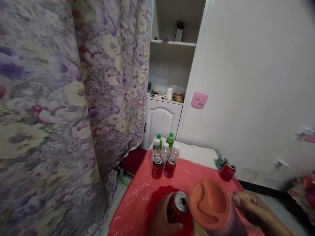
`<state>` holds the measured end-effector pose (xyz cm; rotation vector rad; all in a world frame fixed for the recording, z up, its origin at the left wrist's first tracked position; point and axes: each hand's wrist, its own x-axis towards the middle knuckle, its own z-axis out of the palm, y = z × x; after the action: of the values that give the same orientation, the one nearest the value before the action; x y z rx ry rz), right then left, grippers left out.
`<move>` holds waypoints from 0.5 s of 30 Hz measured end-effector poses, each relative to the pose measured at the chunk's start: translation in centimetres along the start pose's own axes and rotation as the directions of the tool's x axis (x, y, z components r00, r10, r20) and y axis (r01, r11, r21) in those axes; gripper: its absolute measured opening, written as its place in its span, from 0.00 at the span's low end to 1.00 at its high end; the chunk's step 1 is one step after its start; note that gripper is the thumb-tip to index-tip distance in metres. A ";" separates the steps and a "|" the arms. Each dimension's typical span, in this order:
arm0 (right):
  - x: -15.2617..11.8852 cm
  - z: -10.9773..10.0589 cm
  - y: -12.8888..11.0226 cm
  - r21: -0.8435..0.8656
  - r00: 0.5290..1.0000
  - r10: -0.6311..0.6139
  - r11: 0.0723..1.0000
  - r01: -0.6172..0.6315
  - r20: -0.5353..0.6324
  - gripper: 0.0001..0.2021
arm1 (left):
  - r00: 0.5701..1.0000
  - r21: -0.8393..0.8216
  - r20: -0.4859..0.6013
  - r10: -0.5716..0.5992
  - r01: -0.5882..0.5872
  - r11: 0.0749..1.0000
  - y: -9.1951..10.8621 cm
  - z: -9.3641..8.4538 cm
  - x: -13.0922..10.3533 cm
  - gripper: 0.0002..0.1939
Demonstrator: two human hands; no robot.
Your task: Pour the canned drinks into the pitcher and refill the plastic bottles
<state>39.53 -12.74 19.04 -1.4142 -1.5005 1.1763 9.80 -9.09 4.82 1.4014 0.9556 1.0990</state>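
Observation:
Near the bottom of the head view, my left hand (162, 218) is wrapped round a dark red drink can (177, 208) with an opened top. Just right of that can stands a pitcher with an orange lid (209, 203). My right hand (249, 206) is at the pitcher's right side with its fingers curled; whether it holds a handle is hidden. Beyond, two red cans (157, 167) (170, 167) stand side by side in front of several bottles (165, 152) with white and green caps.
A red cloth (133, 203) covers the table. At its back right are a teal can (221, 162) and a red can (227, 172). A floral curtain (98, 82) hangs at the left. A white cabinet (161, 119) stands behind.

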 end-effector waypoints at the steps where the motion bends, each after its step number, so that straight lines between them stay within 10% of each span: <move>1: 0.0 0.1 -0.2 0.004 1.000 0.002 1.000 -0.002 -0.002 0.36 | 1.000 -0.020 0.001 -0.002 0.002 1.000 0.2 0.0 -0.1 0.44; 15: -0.5 0.6 -1.6 -0.022 1.000 0.008 1.000 -0.008 0.024 0.36 | 1.000 -0.033 0.022 -0.009 0.010 0.999 0.3 -0.4 -0.2 0.44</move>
<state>38.51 -13.22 20.46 -1.4263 -1.5300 1.1889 9.39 -9.23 5.09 1.3781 0.9243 1.0858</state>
